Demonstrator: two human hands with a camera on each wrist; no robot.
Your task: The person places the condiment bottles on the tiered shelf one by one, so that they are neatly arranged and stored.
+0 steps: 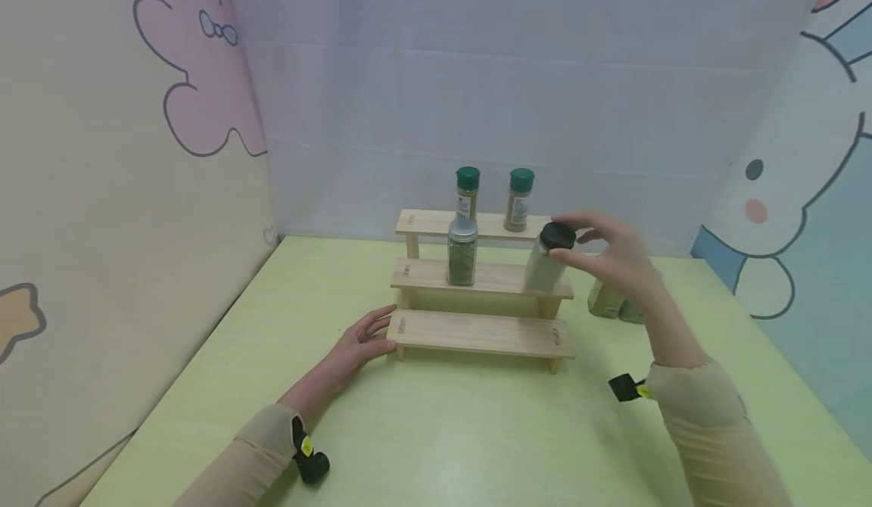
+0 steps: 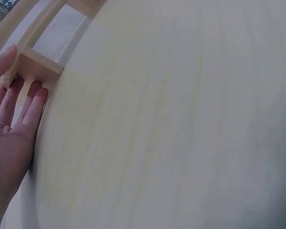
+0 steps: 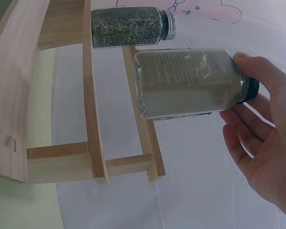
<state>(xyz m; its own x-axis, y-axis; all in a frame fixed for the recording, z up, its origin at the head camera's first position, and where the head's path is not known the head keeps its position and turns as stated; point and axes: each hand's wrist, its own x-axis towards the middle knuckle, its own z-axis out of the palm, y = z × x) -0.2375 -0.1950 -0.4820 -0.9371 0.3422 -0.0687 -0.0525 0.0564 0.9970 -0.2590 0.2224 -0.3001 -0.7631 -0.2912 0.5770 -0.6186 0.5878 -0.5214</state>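
Observation:
A three-step wooden rack stands on the table. My right hand pinches the black lid of a clear jar with pale contents, tilted at the right part of the middle step; in the right wrist view the jar is beside a jar of green herbs. Whether its base touches the step I cannot tell. That herb jar stands on the middle step. At the rack's left end, my left hand touches the lowest step; in the left wrist view its fingers are extended against the end piece, thumb on the edge.
Two green-capped spice bottles, one at the left and one at the right, stand on the top step. Right of the rack, two jars stand on the table, partly behind my right wrist. A pale cloth wall rises behind.

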